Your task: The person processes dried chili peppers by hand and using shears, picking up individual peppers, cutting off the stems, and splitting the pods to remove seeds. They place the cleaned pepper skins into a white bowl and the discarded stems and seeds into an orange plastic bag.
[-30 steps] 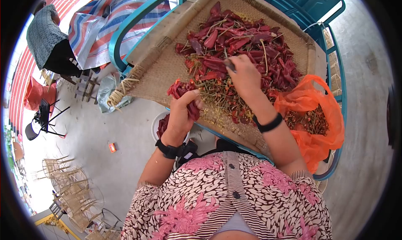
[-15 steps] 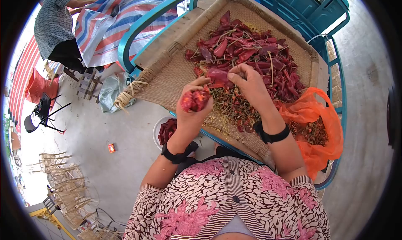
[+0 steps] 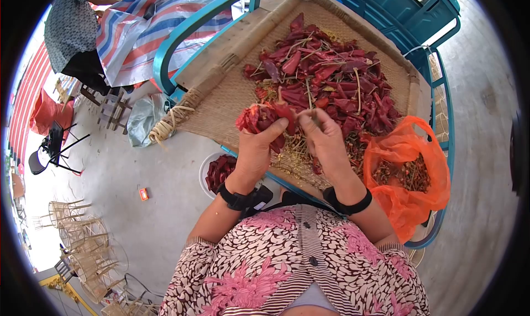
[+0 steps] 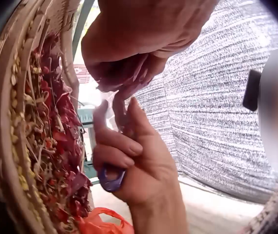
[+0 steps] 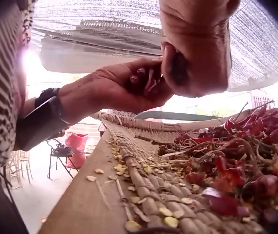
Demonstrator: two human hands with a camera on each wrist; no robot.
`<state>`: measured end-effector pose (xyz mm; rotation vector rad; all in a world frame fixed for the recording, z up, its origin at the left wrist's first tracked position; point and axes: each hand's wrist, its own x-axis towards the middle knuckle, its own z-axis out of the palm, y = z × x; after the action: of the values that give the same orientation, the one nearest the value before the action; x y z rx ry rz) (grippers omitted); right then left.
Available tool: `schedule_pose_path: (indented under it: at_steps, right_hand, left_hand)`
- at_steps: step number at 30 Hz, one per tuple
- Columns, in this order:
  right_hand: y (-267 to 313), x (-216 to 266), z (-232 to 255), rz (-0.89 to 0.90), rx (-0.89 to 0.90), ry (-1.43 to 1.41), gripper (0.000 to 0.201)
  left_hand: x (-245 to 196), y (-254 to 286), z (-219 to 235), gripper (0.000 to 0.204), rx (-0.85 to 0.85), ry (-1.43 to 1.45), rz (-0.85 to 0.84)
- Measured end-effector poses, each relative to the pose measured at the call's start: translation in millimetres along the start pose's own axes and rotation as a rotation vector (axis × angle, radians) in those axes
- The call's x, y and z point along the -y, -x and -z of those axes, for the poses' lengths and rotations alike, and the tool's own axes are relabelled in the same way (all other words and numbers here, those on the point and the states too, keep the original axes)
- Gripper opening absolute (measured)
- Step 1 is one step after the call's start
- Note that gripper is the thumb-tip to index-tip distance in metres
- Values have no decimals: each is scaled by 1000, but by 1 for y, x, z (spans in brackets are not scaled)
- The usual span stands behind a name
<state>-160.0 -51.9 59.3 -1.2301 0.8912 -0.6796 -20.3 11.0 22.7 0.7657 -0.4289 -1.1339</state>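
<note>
Dried chillies (image 3: 326, 78) lie on the woven tray (image 3: 221, 89), a bag (image 3: 411, 175) right, a bowl (image 3: 212, 170) below its near edge.

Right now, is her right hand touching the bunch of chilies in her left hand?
Touching. The head view shows the right hand fingertips meeting the red chilies gripped by the left hand, no gap between.

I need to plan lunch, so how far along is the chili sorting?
Some is done: cut chilies fill the white bowl, stems lie in the orange bag. In hand: the left hand holds a bunch of chilies, the right hand works at it. Left: a big pile on the woven tray.
</note>
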Motion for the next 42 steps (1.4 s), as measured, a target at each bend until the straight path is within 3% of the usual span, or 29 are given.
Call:
schedule_pose_path:
  at_steps: [2, 6, 8, 11, 15, 17, 20, 23, 26, 30, 34, 42]
  right_hand:
    - [-3, 8, -3, 124, -18, 31, 20]
    - [-8, 19, -8, 196, 75, 107, 14]
    - [-13, 13, -8, 279, 134, 105, 12]
    - [-13, 9, -8, 374, 47, 364, 13]
    - [-5, 14, -19, 684, -10, 887, 20]
    - [-2, 10, -25, 908, -25, 1031, 22]
    - [-10, -2, -21, 1036, -40, 966, 19]
    - [-14, -7, -26, 907, -111, 625, 12]
    - [1, 21, -28, 139, 23, -46, 10]
    - [0, 22, -21, -105, 149, -402, 7]
    - [0, 22, -17, -225, 207, -626, 4]
    - [-1, 4, -10, -412, 288, -951, 6]
  left_hand:
    - [0, 4, 6, 31, 11, -152, -15]
    - [-2, 7, 3, 29, 59, -403, -188]
    - [-12, 8, 0, 26, 83, -398, -95]
    - [-9, 7, 6, 21, 92, -412, -52]
    - [7, 3, 19, 11, 93, -460, -136]
    - [7, 5, 14, 8, 34, -291, -84]
    - [2, 8, 6, 7, -31, -90, 13]
    - [4, 5, 3, 11, -47, 101, 48]
    - [-11, 7, -5, 15, -8, 78, 92]
    - [-15, 5, 13, 22, 166, 53, 113]
    - [-15, 1, 19, 26, 274, 91, 116]
    - [-9, -1, 24, 25, 288, 83, 137]
